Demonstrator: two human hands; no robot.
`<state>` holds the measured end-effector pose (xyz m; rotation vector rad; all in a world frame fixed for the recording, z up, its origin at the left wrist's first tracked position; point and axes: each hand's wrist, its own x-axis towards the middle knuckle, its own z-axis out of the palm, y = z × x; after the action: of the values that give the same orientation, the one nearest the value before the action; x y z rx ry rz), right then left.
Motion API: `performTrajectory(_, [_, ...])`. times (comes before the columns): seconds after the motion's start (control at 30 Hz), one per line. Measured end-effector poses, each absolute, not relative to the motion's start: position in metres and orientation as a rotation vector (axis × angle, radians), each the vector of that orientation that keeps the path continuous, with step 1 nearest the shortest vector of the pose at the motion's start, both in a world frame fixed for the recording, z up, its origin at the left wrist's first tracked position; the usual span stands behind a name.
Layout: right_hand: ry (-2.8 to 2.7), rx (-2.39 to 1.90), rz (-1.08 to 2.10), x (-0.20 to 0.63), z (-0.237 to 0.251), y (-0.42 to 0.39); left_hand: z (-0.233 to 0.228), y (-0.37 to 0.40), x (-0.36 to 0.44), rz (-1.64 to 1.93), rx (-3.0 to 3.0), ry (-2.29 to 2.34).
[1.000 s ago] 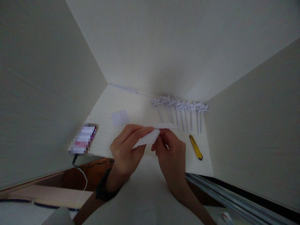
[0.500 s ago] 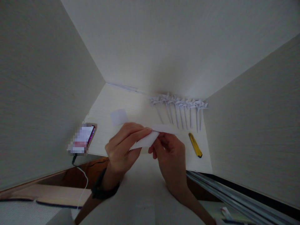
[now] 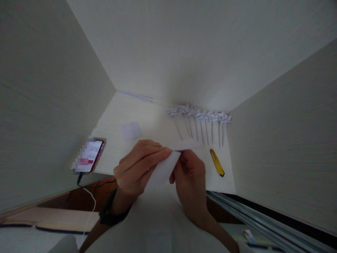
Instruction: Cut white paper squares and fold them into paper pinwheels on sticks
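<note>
Both my hands pinch one folded white paper piece (image 3: 163, 168) above the near edge of a pale desk (image 3: 147, 123). My left hand (image 3: 137, 168), with a dark band on its wrist, grips the paper from the left with fingers laid along its top edge. My right hand (image 3: 190, 172) holds its right end between thumb and fingers. A row of several white paper pinwheels (image 3: 200, 121) on thin sticks lies on the desk beyond my hands. Part of the paper is hidden behind my fingers.
A yellow utility knife (image 3: 217, 162) lies right of my hands. A small white paper square (image 3: 131, 130) rests to the left. A phone (image 3: 91, 156) with a white cable sits at the desk's left edge. Pale walls enclose the desk on three sides.
The paper between my hands has tilted, its lower end now hanging toward me. Both hands have drifted slightly left and closer, and the view has shifted a little.
</note>
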<state>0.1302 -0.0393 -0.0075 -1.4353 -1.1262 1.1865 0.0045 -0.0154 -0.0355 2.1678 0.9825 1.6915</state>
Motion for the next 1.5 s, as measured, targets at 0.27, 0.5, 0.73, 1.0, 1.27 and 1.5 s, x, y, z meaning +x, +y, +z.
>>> performTrajectory(0.27, [-1.182, -1.459, 1.174, 0.135, -0.002, -0.033, -0.034, -0.019, 0.011, 1.721, 1.973, 1.178])
performTrajectory(0.5, [-1.209, -1.418, 0.999, 0.147, 0.000, -0.034, -0.037, -0.008, 0.018, 1.666, 0.998, 1.354])
performTrajectory(0.73, [-1.153, -1.296, 0.597, 0.175, -0.010, -0.023, -0.035, -0.003, 0.021, 1.527, 0.621, 1.257])
performTrajectory(1.0, [-1.302, -1.269, 0.819, 0.172, 0.002, -0.025, -0.037, -0.008, 0.021, 1.448, 0.660, 1.272])
performTrajectory(1.27, [-1.432, -0.995, 0.929, 0.169, -0.006, -0.029, -0.033, -0.009, 0.024, 1.429, 0.609, 1.199])
performTrajectory(1.5, [-1.670, -0.926, 0.722, 0.172, -0.007, -0.031, -0.040, -0.009, 0.024, 1.455, 0.657, 1.177])
